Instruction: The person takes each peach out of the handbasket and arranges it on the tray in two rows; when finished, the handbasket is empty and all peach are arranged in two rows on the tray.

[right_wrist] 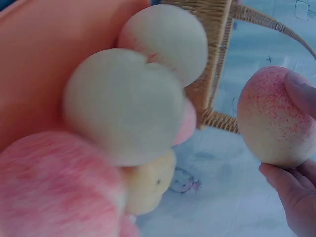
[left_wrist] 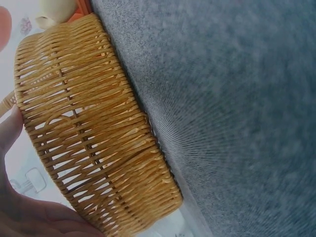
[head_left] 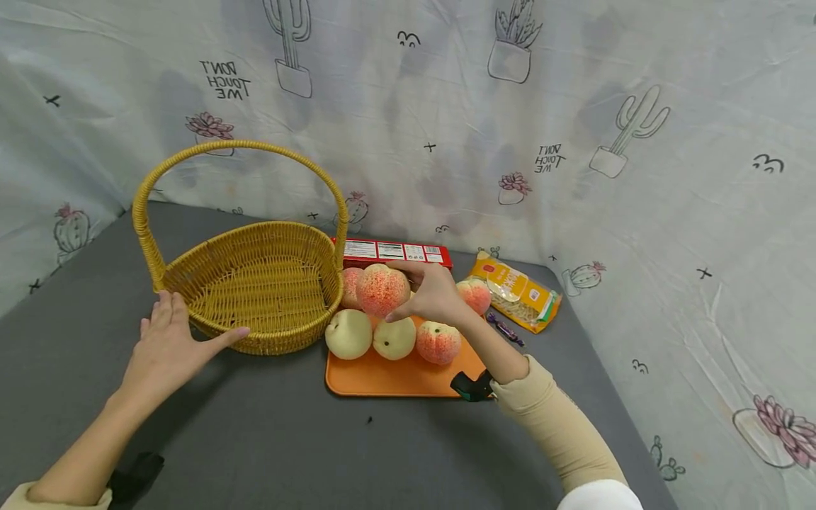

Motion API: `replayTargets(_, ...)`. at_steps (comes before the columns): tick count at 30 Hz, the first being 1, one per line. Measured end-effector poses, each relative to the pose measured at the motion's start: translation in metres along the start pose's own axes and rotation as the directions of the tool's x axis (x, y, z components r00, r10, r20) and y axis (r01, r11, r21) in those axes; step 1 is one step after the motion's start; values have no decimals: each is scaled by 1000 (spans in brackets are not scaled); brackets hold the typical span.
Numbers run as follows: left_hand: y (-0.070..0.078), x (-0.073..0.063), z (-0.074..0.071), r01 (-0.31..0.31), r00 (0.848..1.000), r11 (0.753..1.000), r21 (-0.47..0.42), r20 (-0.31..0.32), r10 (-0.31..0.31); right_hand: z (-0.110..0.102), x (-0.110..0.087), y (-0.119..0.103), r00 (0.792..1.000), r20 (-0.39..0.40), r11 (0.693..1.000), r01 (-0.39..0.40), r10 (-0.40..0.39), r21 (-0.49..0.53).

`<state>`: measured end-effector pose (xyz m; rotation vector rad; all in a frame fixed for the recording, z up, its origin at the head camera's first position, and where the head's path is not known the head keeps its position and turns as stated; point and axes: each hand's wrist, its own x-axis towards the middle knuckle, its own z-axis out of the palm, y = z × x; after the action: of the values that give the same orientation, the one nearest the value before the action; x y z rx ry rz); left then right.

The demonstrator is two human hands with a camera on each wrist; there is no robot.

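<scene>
A yellow wicker basket (head_left: 268,343) with a tall hoop handle stands on the left of the table. My left hand (head_left: 167,347) rests at its near left rim, fingers straight and thumb spread along the edge; in the left wrist view the thumb (left_wrist: 11,129) meets the rim. With its thumb and fingers my right hand (head_left: 436,294) holds a red-speckled peach (head_left: 382,290) above the orange tray (head_left: 395,382). The right wrist view shows this peach (right_wrist: 276,118) raised apart from the others. On the tray sit pale peaches (head_left: 348,334) and a redder peach (head_left: 440,343).
A red box (head_left: 440,256) lies behind the tray. To the right are a yellow food packet (head_left: 516,290) and a small purple-wrapped candy (head_left: 506,330). A printed curtain (head_left: 408,142) hangs behind the grey table (head_left: 287,439).
</scene>
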<state>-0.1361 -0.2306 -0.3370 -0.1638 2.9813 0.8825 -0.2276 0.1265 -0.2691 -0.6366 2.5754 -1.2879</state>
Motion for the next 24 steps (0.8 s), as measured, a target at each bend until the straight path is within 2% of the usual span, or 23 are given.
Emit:
replayTargets(4, 1, 1, 1, 0, 1000, 1000, -2, -2, 0, -6, -13, 13, 999, -19, 999, 28, -28, 24)
replayTargets(8, 1, 2, 0, 9, 1000, 1000, 4, -6, -9, -13, -25, 26, 999, -34, 999, 13, -11, 40)
replayTargets(11, 0, 3, 0, 15, 1000, 1000, 8, -6, -15, -19, -35, 34, 999, -37, 996, -1, 5, 90)
replayTargets(17, 1, 3, 0, 14, 1000, 1000, 10, -4, -14, -34, -56, 54, 996, -82, 990, 33, -22, 139)
replayTargets(21, 2, 2, -1, 22, 1000, 1000, 10, 7, -22, -48, -68, 65, 990, -140, 989, -6, 27, 151)
replayTargets(24, 2, 2, -2, 31, 999, 999, 13, 12, -31, -57, -75, 74, 982, -164, 981, -61, 92, 183)
